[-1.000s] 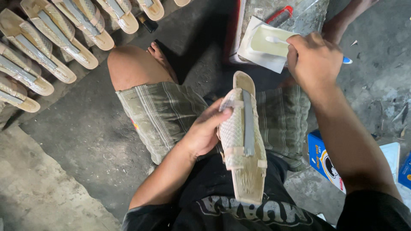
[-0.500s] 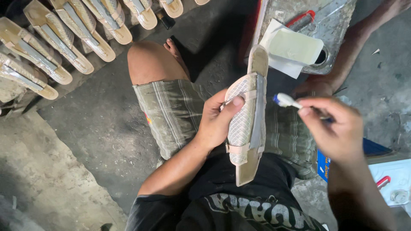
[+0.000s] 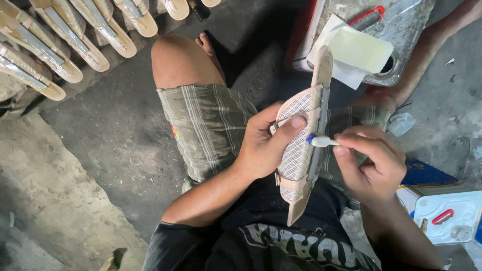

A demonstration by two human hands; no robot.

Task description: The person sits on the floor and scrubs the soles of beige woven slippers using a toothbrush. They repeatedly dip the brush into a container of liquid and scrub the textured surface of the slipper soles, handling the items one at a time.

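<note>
My left hand (image 3: 267,143) grips a beige sandal (image 3: 303,145) with a woven strap, holding it upright on edge over my lap, thumb pressed on the strap. My right hand (image 3: 372,163) pinches a small white brush (image 3: 321,141) with a blue tip. The brush tip touches the sandal's edge, just right of my left thumb. I sit on the floor in plaid shorts, knees spread apart.
A row of similar sandals (image 3: 65,35) lies on the concrete floor at top left. An open metal tin (image 3: 401,30) with pale paper sheets (image 3: 356,50) and a red-handled tool sits at top right. A white can with a red handle (image 3: 444,216) stands at right.
My right hand came away from the tin at top right and brought the brush down to the sandal's edge. The left hand tilted the sandal more upright.
</note>
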